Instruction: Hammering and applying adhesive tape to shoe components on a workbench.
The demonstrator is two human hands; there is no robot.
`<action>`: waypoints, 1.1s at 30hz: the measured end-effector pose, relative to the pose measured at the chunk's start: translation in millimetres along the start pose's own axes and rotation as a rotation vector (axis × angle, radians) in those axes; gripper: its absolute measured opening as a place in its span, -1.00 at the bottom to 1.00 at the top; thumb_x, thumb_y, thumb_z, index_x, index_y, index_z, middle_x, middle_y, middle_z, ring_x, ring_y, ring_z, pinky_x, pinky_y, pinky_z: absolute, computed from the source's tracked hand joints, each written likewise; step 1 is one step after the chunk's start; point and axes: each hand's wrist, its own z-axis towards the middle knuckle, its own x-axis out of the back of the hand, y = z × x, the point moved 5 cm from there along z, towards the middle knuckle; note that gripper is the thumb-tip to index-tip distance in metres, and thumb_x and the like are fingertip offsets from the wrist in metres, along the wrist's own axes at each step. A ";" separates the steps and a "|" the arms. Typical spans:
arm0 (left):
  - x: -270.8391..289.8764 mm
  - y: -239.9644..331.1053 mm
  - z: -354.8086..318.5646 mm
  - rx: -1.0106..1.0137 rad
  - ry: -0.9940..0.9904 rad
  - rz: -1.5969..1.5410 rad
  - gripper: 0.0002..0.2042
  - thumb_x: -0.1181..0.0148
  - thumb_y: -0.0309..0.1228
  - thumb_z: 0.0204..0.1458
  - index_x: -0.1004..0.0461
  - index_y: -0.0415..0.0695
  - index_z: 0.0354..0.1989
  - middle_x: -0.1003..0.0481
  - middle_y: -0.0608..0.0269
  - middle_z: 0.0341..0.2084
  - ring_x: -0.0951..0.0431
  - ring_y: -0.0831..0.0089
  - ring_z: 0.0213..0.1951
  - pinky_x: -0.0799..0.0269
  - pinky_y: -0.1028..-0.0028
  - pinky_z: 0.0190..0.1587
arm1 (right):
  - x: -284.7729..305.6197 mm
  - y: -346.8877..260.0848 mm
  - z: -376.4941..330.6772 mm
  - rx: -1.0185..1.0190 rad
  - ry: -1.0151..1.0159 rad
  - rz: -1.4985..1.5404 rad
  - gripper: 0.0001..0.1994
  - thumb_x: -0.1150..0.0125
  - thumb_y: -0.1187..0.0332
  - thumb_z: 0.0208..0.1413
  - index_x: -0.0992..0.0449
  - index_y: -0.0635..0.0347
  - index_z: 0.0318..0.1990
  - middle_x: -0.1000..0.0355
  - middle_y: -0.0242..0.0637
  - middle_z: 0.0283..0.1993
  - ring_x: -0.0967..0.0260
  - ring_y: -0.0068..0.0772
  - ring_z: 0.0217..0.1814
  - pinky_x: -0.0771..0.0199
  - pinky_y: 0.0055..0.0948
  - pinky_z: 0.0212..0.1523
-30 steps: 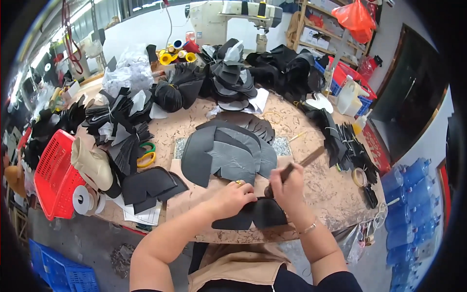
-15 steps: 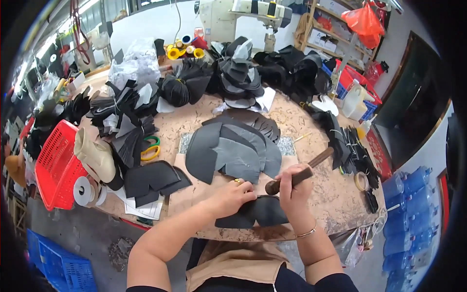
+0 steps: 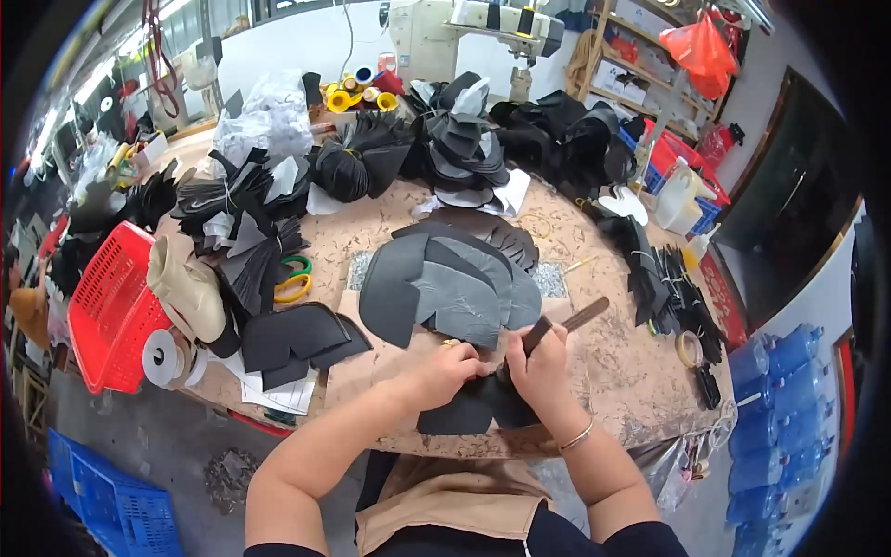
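My right hand (image 3: pixel 540 371) grips a hammer (image 3: pixel 585 316) with a dark wooden handle slanting up to the right. Its fingertips are close to the upper edge of a black cut piece (image 3: pixel 459 415), apparently leather, at the front of the table. On that same edge rest the closed fingers of my left hand (image 3: pixel 450 373); the fingertips are partly hidden. Just beyond both hands lies an overlapping pile of black and grey cut pieces (image 3: pixel 455 297). More black pieces (image 3: pixel 297 339) are to the left, over white paper.
A beige boot (image 3: pixel 186 292) stands beside a red basket (image 3: pixel 111 306) and a white spool (image 3: pixel 165 358). Scissors (image 3: pixel 293 286) lie left of the pile. Bundled black pieces (image 3: pixel 455 153) line the back, before a sewing machine (image 3: pixel 501 28). A tape roll (image 3: pixel 690 349) sits at right.
My right hand has moved left and a little up, near my left hand, bringing the hammer along with its handle lower. The left hand has barely shifted. The whole view has shifted slightly.
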 end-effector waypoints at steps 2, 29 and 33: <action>5.4 15.4 7.4 -0.047 -0.129 0.285 -0.76 -0.08 -0.55 -0.04 -0.53 -0.06 -0.18 -0.45 0.17 -0.19 -0.48 0.16 -0.12 -0.46 0.28 -0.09 | -3.2 9.1 7.0 -0.058 -0.105 0.013 -0.88 -0.24 0.45 0.03 -0.45 0.12 -0.51 -0.43 -0.33 -0.51 -0.36 -0.21 -0.42 -0.22 -0.24 -0.18; 12.3 15.7 -15.2 -0.012 0.016 0.306 -0.81 -0.14 -0.54 -0.04 -0.53 -0.09 -0.23 -0.48 0.18 -0.25 -0.50 0.15 -0.18 -0.43 0.25 -0.11 | -9.0 -3.7 12.6 -0.151 -0.035 0.182 -0.86 -0.26 0.43 0.01 -0.44 0.15 -0.52 -0.41 -0.32 -0.53 -0.33 -0.17 -0.44 -0.22 -0.22 -0.18; 13.1 21.8 -15.6 -0.033 0.087 0.325 -0.82 -0.15 -0.54 -0.05 -0.54 -0.10 -0.24 -0.48 0.18 -0.25 -0.49 0.15 -0.17 -0.43 0.25 -0.10 | -21.6 -23.7 -0.4 0.107 0.062 -0.086 -0.86 -0.27 0.43 0.00 -0.43 0.14 -0.51 -0.41 -0.33 -0.53 -0.34 -0.19 -0.44 -0.23 -0.23 -0.19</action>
